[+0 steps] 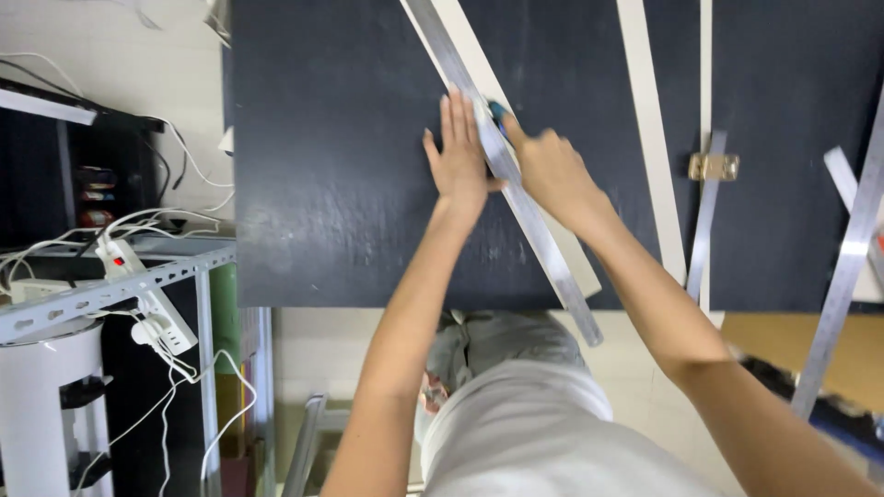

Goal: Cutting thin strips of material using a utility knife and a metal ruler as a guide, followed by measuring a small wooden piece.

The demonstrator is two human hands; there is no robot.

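On the steel ruler: left hand flat

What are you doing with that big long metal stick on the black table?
A person leans over a dark cutting mat. The left hand lies flat, fingers spread, pressing a long metal ruler that runs slantwise across the mat. The right hand is closed around a small blue tool held against the ruler's edge, over a pale strip of material beneath it. More pale strips and another metal ruler lie to the right.
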